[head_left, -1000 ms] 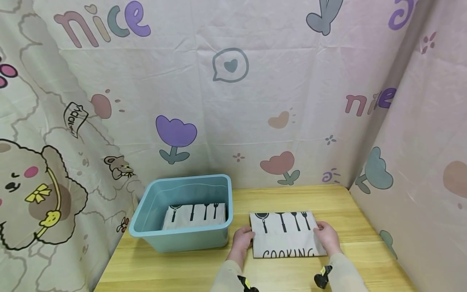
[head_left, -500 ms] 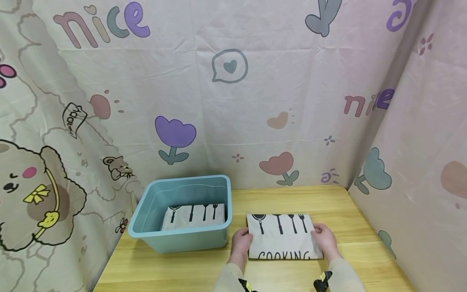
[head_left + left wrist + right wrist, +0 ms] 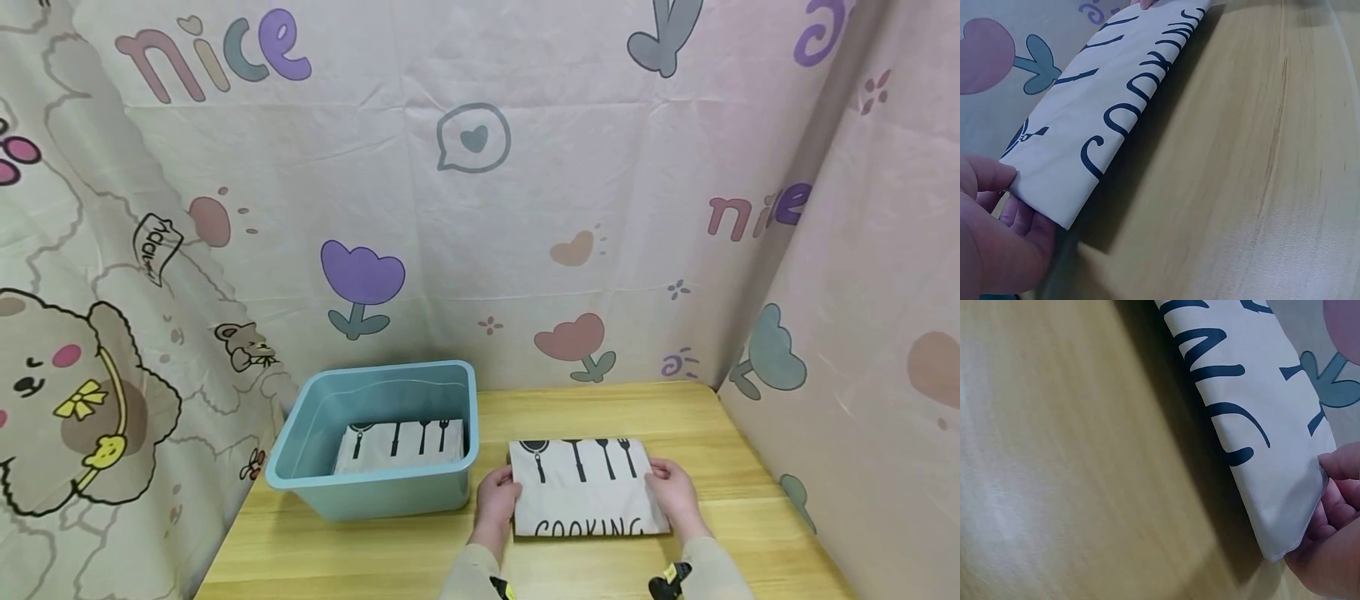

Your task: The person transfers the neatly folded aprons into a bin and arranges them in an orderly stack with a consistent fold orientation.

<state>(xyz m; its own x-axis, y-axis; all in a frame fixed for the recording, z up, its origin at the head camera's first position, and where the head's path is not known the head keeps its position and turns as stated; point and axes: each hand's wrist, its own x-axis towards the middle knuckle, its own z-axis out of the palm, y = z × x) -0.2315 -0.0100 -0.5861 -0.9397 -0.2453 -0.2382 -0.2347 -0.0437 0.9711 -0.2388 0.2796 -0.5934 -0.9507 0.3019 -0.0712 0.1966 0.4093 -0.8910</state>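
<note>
A folded white cloth (image 3: 588, 492), printed with black kitchen utensils and the word COOKING, is held flat between the two hands at the front of the table. My left hand (image 3: 497, 500) grips its left side, thumb on top and fingers curled underneath, as the left wrist view shows on the cloth's corner (image 3: 1054, 194). On the opposite side, my right hand (image 3: 673, 493) pinches the edge in the same way; in the right wrist view the thumb (image 3: 1342, 464) lies over the cloth (image 3: 1279, 494). A dark shadow runs along the table below the front fold.
Left of the hands stands a blue plastic bin (image 3: 390, 492) with a similar folded cloth (image 3: 401, 446) lying inside. The wooden table (image 3: 337, 558) is bordered by printed curtains (image 3: 480, 250) at the back and both sides.
The folded cloth, gripped by both hands throughout, has shifted slightly left and toward the body. The bin and the cloth in it have stayed put.
</note>
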